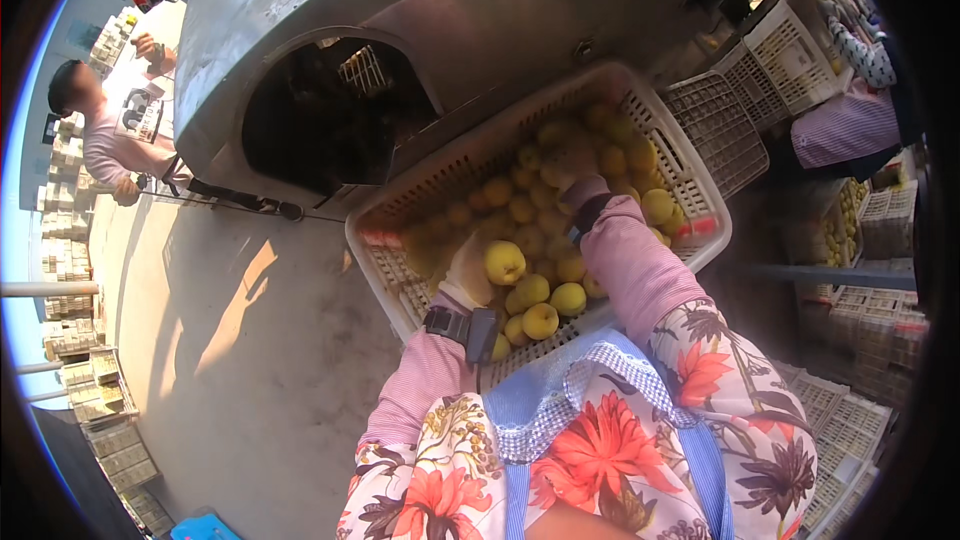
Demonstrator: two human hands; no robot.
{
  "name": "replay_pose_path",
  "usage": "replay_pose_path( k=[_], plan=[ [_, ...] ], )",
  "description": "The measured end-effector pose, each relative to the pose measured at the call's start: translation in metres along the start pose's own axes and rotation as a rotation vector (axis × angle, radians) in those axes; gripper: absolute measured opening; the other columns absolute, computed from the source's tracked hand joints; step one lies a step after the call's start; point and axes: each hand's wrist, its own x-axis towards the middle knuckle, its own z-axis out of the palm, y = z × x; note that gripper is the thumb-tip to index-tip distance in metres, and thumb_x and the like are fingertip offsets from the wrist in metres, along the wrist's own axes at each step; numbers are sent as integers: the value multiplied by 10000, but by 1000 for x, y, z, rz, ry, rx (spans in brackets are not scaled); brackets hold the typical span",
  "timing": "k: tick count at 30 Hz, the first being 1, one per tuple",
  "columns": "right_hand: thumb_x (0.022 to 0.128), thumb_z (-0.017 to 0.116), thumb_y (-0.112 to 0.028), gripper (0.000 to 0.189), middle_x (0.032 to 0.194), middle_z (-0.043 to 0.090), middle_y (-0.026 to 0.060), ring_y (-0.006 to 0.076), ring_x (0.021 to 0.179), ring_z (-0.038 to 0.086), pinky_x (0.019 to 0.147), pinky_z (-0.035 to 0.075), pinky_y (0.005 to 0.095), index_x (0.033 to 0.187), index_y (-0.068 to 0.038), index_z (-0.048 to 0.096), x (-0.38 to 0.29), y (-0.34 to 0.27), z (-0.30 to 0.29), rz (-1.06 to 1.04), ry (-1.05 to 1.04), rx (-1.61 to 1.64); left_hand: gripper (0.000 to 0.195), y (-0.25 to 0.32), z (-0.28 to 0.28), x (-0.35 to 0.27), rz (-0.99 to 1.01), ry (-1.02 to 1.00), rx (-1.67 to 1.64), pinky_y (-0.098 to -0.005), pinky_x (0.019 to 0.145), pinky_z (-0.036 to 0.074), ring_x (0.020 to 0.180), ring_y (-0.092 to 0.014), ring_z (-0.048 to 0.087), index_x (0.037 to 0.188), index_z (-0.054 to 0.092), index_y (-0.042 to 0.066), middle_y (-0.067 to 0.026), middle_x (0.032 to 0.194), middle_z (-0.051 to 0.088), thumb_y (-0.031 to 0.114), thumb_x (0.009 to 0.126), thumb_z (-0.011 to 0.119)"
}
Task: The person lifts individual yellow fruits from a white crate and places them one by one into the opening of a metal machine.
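Note:
A white plastic crate stands tilted in the view before me, filled with yellow round fruit that look like peaches. Inside it at the left, my left hand, which looks gloved, has one larger-looking yellow fruit against its palm and fingers. My right hand reaches deep among the fruit towards the crate's far side. It is blurred and in shade, so its fingers and anything in them cannot be made out. Both wrists wear dark bands, and a small box hangs at the left one.
Beyond the crate is a large metal machine housing with a dark arched opening. Empty-looking crates adjoin at right, near another person's pink-striped clothing. A person in a pink top stands at left. Stacked crates line the yard.

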Motion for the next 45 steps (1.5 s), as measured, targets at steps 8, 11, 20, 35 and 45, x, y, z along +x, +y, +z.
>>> replay_pose_path(
  k=[8,11,20,35,45],
  plan=[
    [773,744,-80,708,1347,532,106,210,1231,527,1039,456,332,1424,-59,465,-103,-173,-24,-86,-318,699,556,12,15,-23,49,-312,-198,-426,957,552,1165,-276,617,1394,471,43,-131,1303,593,386,983,620],
    [786,748,-90,727,1337,526,101,198,1227,520,1037,462,323,1439,-34,433,-119,-191,-33,-100,-367,810,593,16,26,-52,169,-267,-137,-438,977,543,1224,-295,585,1425,429,19,-146,1331,572,357,979,626],
    [832,761,-377,665,1093,666,166,227,1024,644,887,513,332,1330,-8,518,-145,-252,-43,37,-601,180,804,43,5,-124,467,-379,-291,-462,1133,383,1274,-341,524,1430,399,8,-200,1394,510,510,869,681],
    [771,816,-327,708,1165,645,215,378,1062,632,938,506,423,1350,-56,513,-165,-258,17,-301,-73,70,744,50,-46,-120,361,-417,-447,-465,1117,419,1298,-320,498,1466,339,53,-175,1440,456,471,929,640],
    [835,732,-383,527,1032,686,171,357,971,664,869,521,450,1247,-85,594,-51,-316,83,-600,-42,-342,650,70,-95,-114,462,-487,-468,-511,774,611,1061,-370,661,1428,442,54,-210,1350,563,489,965,580]
  ],
)
